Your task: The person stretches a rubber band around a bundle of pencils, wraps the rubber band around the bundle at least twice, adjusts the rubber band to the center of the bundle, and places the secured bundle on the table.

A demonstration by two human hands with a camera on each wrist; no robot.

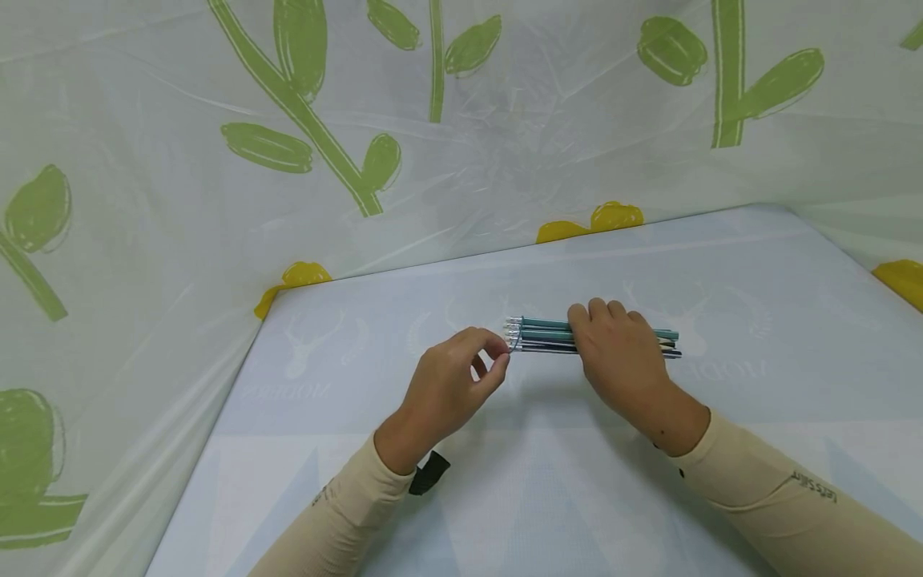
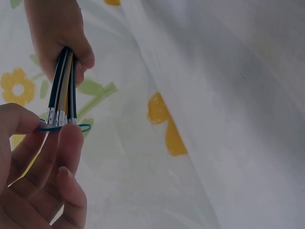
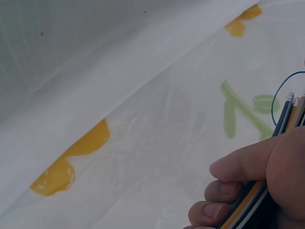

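Note:
A bundle of pencils (image 1: 546, 335) with silvery ends lies across the grip of my right hand (image 1: 622, 361), held above the table. In the right wrist view, the fingers curl round the dark, orange and grey shafts of the pencils (image 3: 284, 117). My left hand (image 1: 453, 383) is at the silvery ends, its thumb and fingers pinching a thin blue elastic band (image 2: 86, 127). The band stretches across those ends in the left wrist view. As a wide loop, the band (image 3: 273, 106) shows beside the pencil ends in the right wrist view.
The table (image 1: 548, 481) has a pale blue and white cover printed with deer heads. Behind it hangs a whitish plastic sheet (image 1: 505, 176) with green leaves and yellow flowers. A black strap piece (image 1: 430, 473) sticks out at the left wrist.

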